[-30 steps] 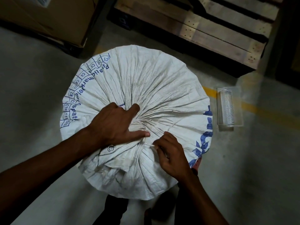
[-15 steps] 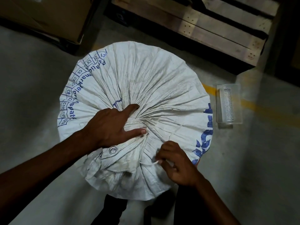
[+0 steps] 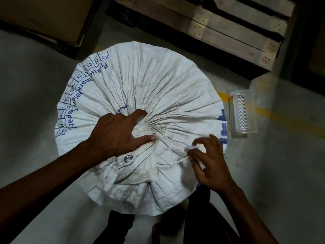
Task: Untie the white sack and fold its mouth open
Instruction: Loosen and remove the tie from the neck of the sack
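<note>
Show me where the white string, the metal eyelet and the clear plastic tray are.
white string [image 3: 173, 162]: head view, its slack middle stretch.
metal eyelet [image 3: 128, 158]: head view, its middle.
clear plastic tray [image 3: 252, 113]: head view, bare strip right of the ridged insert.

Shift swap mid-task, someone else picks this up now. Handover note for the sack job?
Left hand: open, pressing flat on the gathered neck of the sack, thumb and forefinger either side of it.
Right hand: pinching the string, drawn out to the right of the neck.
Done: a length of string hangs slack off the neck.
Left: the neck is bunched shut. Finish freeing the string, then fold the mouth open.
</note>
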`<state>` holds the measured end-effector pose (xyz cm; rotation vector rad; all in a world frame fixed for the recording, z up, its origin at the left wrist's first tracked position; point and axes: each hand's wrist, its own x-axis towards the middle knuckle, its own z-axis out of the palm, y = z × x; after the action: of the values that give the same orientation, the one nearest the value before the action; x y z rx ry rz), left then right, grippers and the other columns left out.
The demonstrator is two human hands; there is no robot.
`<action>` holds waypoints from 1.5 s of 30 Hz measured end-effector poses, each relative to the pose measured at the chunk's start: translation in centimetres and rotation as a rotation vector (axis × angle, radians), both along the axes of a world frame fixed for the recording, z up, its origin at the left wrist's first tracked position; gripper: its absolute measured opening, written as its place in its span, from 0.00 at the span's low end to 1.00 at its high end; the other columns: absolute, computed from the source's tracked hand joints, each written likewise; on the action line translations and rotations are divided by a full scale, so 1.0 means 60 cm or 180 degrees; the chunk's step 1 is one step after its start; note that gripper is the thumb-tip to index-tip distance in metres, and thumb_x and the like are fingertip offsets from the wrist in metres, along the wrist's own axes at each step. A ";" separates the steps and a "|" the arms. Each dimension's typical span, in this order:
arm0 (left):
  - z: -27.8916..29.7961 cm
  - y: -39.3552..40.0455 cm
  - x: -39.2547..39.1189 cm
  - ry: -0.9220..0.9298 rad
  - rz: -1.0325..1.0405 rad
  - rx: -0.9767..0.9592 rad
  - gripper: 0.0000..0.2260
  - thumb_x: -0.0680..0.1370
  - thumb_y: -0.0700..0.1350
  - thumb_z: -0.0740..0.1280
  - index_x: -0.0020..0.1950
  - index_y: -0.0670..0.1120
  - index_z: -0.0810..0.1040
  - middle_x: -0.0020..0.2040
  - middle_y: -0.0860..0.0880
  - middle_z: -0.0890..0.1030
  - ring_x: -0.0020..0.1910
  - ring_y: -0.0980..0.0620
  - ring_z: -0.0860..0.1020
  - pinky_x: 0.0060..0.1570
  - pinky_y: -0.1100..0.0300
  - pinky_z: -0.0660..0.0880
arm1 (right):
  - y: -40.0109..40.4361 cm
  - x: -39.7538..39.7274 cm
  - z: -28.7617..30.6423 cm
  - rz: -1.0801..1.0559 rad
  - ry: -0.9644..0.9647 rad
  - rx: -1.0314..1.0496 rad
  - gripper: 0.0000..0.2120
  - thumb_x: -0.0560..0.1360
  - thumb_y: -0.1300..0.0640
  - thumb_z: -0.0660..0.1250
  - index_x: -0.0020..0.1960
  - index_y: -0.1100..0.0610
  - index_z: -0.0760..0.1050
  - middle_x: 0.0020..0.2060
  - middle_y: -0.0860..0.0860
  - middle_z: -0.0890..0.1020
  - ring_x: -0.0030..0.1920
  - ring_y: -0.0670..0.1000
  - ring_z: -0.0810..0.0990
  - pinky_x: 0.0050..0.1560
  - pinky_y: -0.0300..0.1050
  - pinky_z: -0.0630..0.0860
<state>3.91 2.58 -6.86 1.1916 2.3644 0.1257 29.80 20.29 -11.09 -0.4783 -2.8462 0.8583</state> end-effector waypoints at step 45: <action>0.030 0.072 0.015 -0.1050 -0.0796 0.0308 0.22 0.69 0.77 0.63 0.49 0.64 0.85 0.32 0.61 0.79 0.37 0.67 0.75 0.41 0.57 0.77 | -0.052 -0.075 -0.011 -0.4000 0.0726 -0.2976 0.10 0.80 0.65 0.70 0.50 0.52 0.85 0.42 0.46 0.90 0.44 0.44 0.85 0.48 0.48 0.76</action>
<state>4.82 6.88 -5.03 1.3837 1.9290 0.3285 25.32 17.17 -11.76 -1.7611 -1.2262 1.5785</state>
